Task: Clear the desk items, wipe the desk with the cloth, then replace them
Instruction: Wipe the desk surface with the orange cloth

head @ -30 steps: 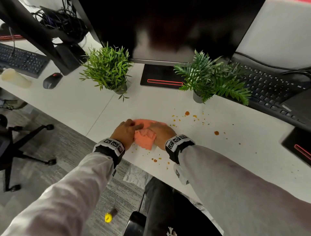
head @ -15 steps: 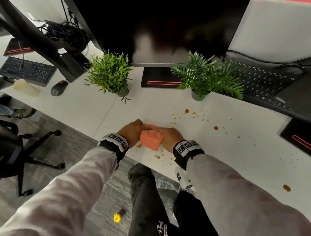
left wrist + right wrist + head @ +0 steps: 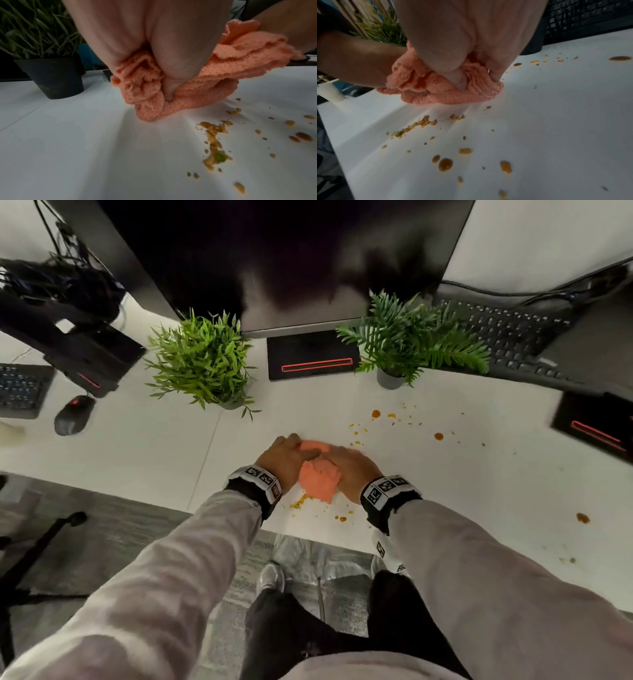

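Observation:
A bunched orange cloth lies on the white desk near its front edge. My left hand grips its left side, thumb dug into the folds. My right hand grips its right side, fingers curled into the fabric. Both hands press the cloth onto the desk. Orange-brown crumbs and sauce drops lie scattered behind, right of and in front of the cloth.
Two potted green plants stand behind the cloth, either side of a monitor base. A keyboard sits at the back right, a mouse and another keyboard at the left. An office chair stands on the floor to the left.
Both hands have pushed the cloth a little away from the front edge, leaving a smear of crumbs in front of it. The head view has shifted closer and to the right.

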